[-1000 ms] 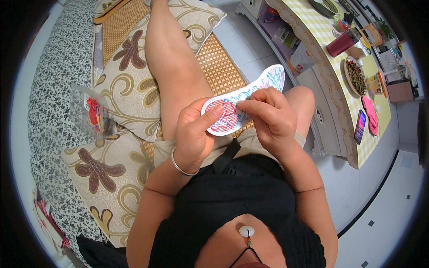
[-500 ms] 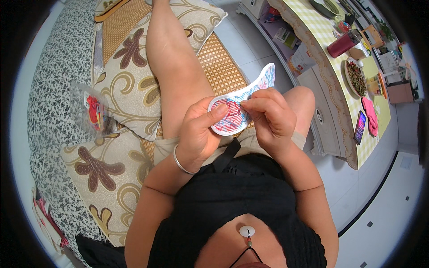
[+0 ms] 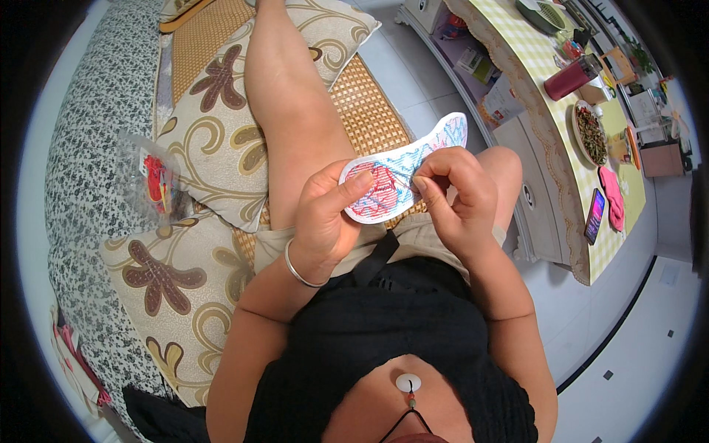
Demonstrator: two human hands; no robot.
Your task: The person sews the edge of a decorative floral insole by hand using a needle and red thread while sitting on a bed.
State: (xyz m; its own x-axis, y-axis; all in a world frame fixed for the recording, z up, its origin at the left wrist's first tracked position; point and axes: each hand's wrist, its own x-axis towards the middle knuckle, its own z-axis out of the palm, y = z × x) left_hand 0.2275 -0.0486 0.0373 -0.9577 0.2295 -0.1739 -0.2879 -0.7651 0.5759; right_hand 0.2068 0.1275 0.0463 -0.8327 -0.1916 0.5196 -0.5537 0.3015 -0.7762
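An insole [image 3: 395, 175], white-edged with red and blue stitched lines, is held over my lap. My left hand [image 3: 330, 207] grips its wide end, thumb on top and the other fingers underneath. My right hand [image 3: 459, 193] is closed in a pinch over the middle of the insole, thumb against forefinger. Whatever lies between those fingertips is too small to make out. Past the right hand, the narrower end of the insole points away and to the right.
Patterned cushions [image 3: 166, 280] and a clear plastic bag [image 3: 153, 184] with red contents lie at my left. On the right, a cabinet [image 3: 543, 193] carries a checked cloth, a dark red tumbler [image 3: 572, 77], a plate of food [image 3: 588, 133], a pink cloth [image 3: 611, 198] and a phone [image 3: 594, 216].
My right hand has shifted slightly right, its pinch now farther from my left thumb. The insole has tilted, its narrow end lower and more to the right. My left hand keeps its grip.
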